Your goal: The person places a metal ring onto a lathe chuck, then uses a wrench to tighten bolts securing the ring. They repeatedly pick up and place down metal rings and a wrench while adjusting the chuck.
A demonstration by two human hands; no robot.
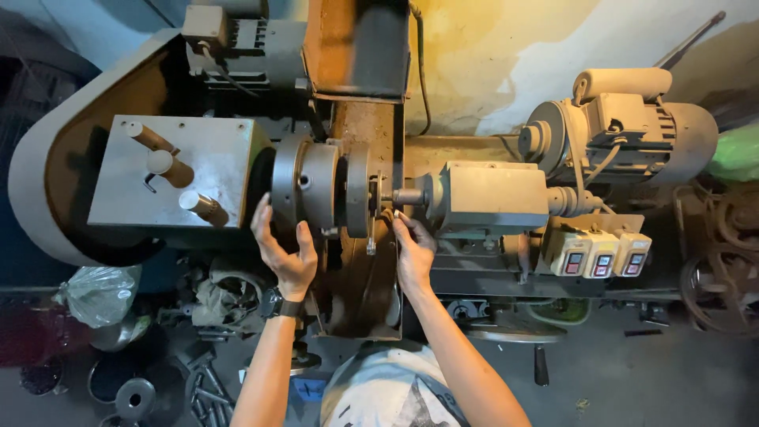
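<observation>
**Both hands on the chuck end of the lathe**

You're standing over a big grey lathe [474,198] that fills the scene, its bed running left to right against a stained, patchy wall [490,55]. At the machine's left end sits the headstock box [182,170] with three stubby levers on top; at its right end a motor [632,126], and below it a row of three switch boxes [605,253] with red buttons. The concrete floor [672,379] beneath is dark and cluttered: a knotted plastic bag [99,292] lies by the lathe's lower left corner, its contents too dim to tell, with scrap metal parts and round discs just beyond it.

Now the centre: the round chuck [308,186] faces a flat disc [357,190]. Your left hand [283,253], wristwatch on, is spread open with its fingers against the chuck's lower rim. Your right hand [413,249] is pinched together at the small piece just right of the disc, fingertips touching it.
</observation>
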